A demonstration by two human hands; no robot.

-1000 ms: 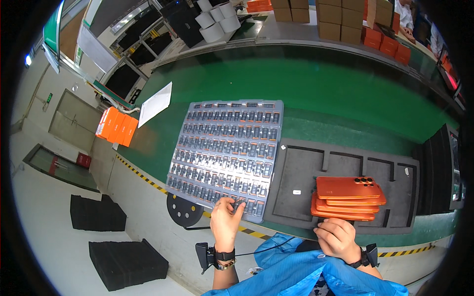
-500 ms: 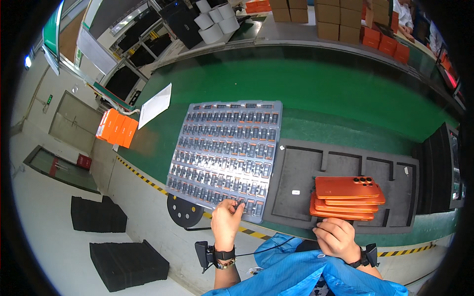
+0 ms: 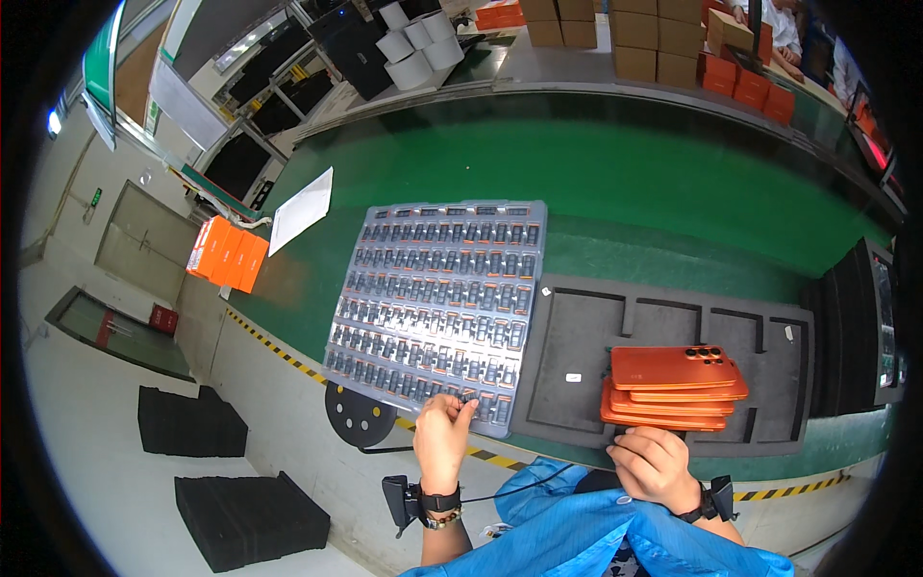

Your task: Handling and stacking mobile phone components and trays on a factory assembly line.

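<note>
Pinched left hand point(image 3: 444, 433) at compartment tray point(image 3: 442, 246)

Thumb and forefinger nearly meet by small dark parts point(image 3: 502, 413) along its near edge; can't tell from my feed whether they hold one. I see right hand point(image 3: 657, 466) curled, contents unclear, just beside orange phone stack point(image 3: 663, 368), which sits on grey foam tray point(image 3: 577, 351).

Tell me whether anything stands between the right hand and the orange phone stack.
Nothing visible does: the right hand is curled just on the near side of the orange phone stack. Whether its fingertips touch the stack is unclear.
</note>
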